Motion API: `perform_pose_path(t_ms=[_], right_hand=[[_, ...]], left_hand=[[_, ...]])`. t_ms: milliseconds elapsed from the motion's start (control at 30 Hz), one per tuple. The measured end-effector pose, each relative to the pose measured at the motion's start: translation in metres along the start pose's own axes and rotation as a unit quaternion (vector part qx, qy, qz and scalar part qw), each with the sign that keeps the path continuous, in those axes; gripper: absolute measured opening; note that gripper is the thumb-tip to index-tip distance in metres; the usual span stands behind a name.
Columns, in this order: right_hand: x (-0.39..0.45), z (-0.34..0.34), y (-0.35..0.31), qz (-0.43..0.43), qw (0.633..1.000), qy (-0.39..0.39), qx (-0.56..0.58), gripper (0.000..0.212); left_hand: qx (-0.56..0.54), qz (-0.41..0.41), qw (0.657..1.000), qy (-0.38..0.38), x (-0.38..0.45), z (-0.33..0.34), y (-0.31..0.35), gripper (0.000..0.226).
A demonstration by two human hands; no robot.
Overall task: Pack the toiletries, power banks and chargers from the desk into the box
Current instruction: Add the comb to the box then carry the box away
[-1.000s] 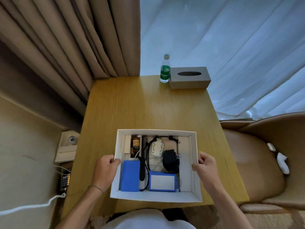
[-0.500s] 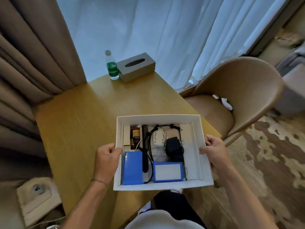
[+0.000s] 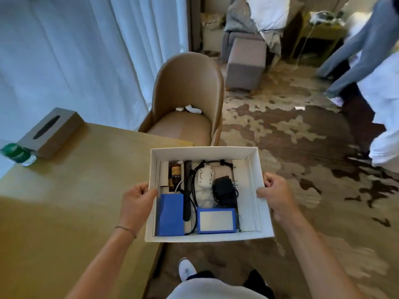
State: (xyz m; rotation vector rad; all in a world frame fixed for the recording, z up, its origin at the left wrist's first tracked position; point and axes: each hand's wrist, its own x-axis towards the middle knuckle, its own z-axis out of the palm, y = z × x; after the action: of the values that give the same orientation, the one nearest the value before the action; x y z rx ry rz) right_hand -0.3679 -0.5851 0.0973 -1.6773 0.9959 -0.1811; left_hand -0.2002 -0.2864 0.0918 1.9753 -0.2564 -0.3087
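Observation:
I hold a white cardboard box (image 3: 262, 203) in the air, past the right edge of the wooden desk (image 3: 64, 201). My left hand (image 3: 137, 203) grips its left wall and my right hand (image 3: 275, 195) grips its right wall. Inside lie two blue power banks (image 3: 170, 214) (image 3: 216, 221), a black comb (image 3: 187, 190), a small brown bottle (image 3: 175, 175), a white charger (image 3: 204, 180) and a black charger (image 3: 224, 190) with cables.
A grey tissue box (image 3: 50, 132) and a green-labelled water bottle (image 3: 17, 154) stand at the desk's far left. A tan chair (image 3: 187, 100) stands beyond the desk, a grey ottoman (image 3: 246, 63) farther back. Another person (image 3: 367, 61) stands at the right on the patterned carpet.
The box has been lifted off the desk and carried right, over the floor. My view has swung right, from the curtain toward the room. Both hands keep their grip.

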Motion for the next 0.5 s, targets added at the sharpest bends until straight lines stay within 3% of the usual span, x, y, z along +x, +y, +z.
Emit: perform_pose_path(t_ms=[333, 500], right_hand=[[-0.073, -0.204, 0.118, 0.08, 0.98, 0.158, 0.095, 0.021], [-0.125, -0.299, 0.18, 0.101, 0.961, 0.237, 0.104, 0.025]], left_hand=[[0.016, 0.103, 0.98, -0.171, -0.062, 0.201, 0.085, 0.039], [0.003, 0.114, 0.96, -0.257, -0.12, 0.298, 0.124, 0.036]])
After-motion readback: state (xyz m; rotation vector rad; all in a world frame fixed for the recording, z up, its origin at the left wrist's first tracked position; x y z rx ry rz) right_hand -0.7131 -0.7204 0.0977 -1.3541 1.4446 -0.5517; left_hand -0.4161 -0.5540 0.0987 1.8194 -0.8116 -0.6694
